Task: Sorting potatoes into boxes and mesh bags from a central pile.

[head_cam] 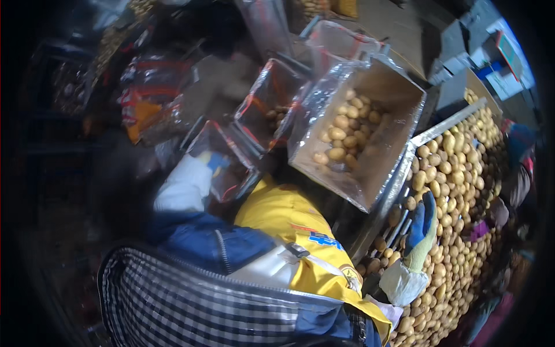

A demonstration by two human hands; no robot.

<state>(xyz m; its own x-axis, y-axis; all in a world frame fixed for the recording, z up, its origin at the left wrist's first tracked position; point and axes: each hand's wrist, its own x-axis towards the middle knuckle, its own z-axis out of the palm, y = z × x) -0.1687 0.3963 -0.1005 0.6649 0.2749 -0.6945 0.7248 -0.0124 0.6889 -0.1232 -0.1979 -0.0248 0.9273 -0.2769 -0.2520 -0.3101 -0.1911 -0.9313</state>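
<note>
My right hand (pixel 420 230), in a cream knitted glove with a blue coated palm, reaches over the potatoes (pixel 438 260) heaped on the sorting table at the right. Its fingers are extended and touch the heap's near side; no potato shows in its grasp. My left hand (pixel 215 162), in a similar glove, is at the opening of a clear plastic bag (pixel 230 186) with red edging. Blur and the bag hide whether that hand holds anything. Between my hands stands a cardboard box (pixel 390 152) lined with clear plastic, partly filled with potatoes (pixel 347 130).
A metal rail (pixel 401 173) edges the table beside the box. Another open bag (pixel 262 108) holds a few potatoes, and more bags stand behind. People's gloved hands and sleeves (pixel 518 186) are across the heap. A yellow apron (pixel 282 208) covers my front.
</note>
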